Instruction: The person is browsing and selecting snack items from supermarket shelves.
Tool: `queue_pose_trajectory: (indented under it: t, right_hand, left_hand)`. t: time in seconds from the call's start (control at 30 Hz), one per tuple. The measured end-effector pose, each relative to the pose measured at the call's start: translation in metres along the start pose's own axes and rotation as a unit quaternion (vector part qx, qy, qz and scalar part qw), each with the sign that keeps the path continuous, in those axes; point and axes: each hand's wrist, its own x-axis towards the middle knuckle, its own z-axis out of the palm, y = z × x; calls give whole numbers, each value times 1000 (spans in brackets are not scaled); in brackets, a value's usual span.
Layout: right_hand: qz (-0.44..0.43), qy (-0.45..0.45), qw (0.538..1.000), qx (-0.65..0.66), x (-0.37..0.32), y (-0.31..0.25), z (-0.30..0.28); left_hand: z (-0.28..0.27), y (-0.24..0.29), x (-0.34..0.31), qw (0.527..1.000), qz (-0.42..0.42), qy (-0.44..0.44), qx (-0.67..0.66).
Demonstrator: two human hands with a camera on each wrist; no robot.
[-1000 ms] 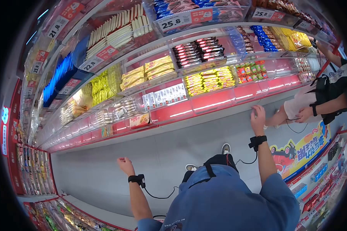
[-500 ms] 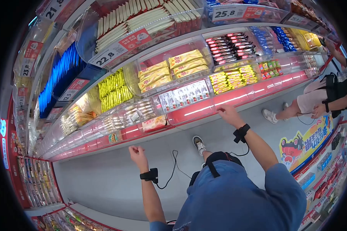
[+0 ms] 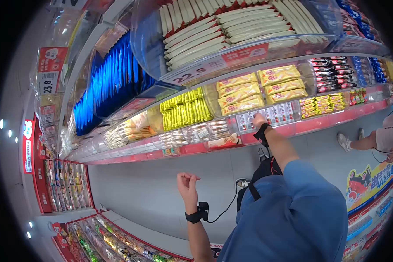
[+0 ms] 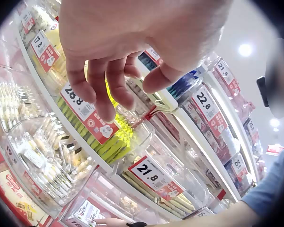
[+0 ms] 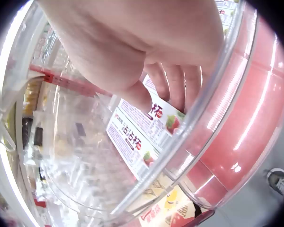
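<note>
My right hand [image 3: 259, 119] is down in a clear bin of small white boxes [image 3: 279, 113] with purple print and a strawberry picture. In the right wrist view, the thumb and fingers of the right hand [image 5: 146, 42] reach onto a white box [image 5: 132, 139], with the thumb apart from the fingers and the fingertips partly hidden. Away from the shelves, my left hand [image 3: 188, 185] hangs in the air over the aisle with nothing in it. Its fingers [image 4: 116, 90] curl loosely in the left wrist view.
Yellow packets [image 3: 240, 94] lie in the bin behind the white boxes, and green packets [image 3: 187, 109] stand to the left. A tier of white packets [image 3: 249, 26] overhangs them. The bin's clear rim [image 5: 194, 113] runs beside the right hand. Another person's leg [image 3: 366, 142] is at right.
My right hand has moved from over the aisle into the bin of white boxes. The view has shifted closer to the shelves and leftward. My left hand stays raised over the aisle.
</note>
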Motion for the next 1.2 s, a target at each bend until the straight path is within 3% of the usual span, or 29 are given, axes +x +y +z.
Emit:
queue_pose_trajectory:
  t: [0.03, 0.07, 0.1, 0.17, 0.3, 0.4, 0.5, 0.53, 0.6, 0.67, 0.7, 0.73, 0.8, 0.9, 1.0, 1.1, 1.2]
  right_hand:
    - [-20, -25, 998, -48, -6, -4, -4]
    - [-25, 25, 998, -53, -5, -2, 4]
    - [4, 16, 997, -72, -12, -12, -1]
    - [-17, 22, 994, -107, -15, -18, -3]
    - [-53, 27, 995, -86, -14, -6, -12]
    - [-83, 31, 996, -6, -16, 7, -42]
    - [-145, 27, 972, 184, -37, 21, -76]
    - [-35, -55, 954, 292, -54, 18, -90]
    - [-47, -122, 924, 359, -104, -1, -107]
    - [-189, -78, 954, 221, -146, -11, -104]
    - [-221, -82, 960, 154, -168, -23, -107]
    - [-251, -85, 961, 84, -191, -37, -111]
    - [-304, -7, 950, -70, -226, -61, -108]
    - [-518, 86, 849, -56, -264, -80, -110]
    - [-500, 26, 864, 45, -278, -79, -141]
    - [-503, 51, 861, 45, -282, -53, -161]
    - [-467, 92, 877, 72, -281, -32, -171]
  left_hand:
    - [-6, -4, -5, 1000, -13, 9, 7]
    - [-8, -10, -1, 1000, -21, 17, 4]
    - [-11, -14, 0, 999, -23, 23, 4]
    - [-16, -24, -3, 999, -34, 35, 1]
    - [-9, -33, 7, 998, -49, 16, 40]
    - [9, -40, 20, 998, -45, -25, 32]
    - [33, -60, 28, 994, -59, -88, 27]
    - [43, -67, 32, 990, -70, -120, 37]
    - [66, -80, 44, 976, -99, -191, 29]
    - [92, -88, 56, 952, -138, -272, -4]
    - [108, -90, 60, 950, -187, -240, -67]
    - [126, -92, 62, 940, -237, -207, -130]
    - [156, -101, 61, 898, -316, -173, -253]
    - [178, -129, 70, 818, -334, -271, -383]
    - [194, -114, 76, 768, -335, -308, -452]
    - [203, -67, 67, 762, -365, -329, -421]
    - [205, -83, 73, 683, -335, -432, -484]
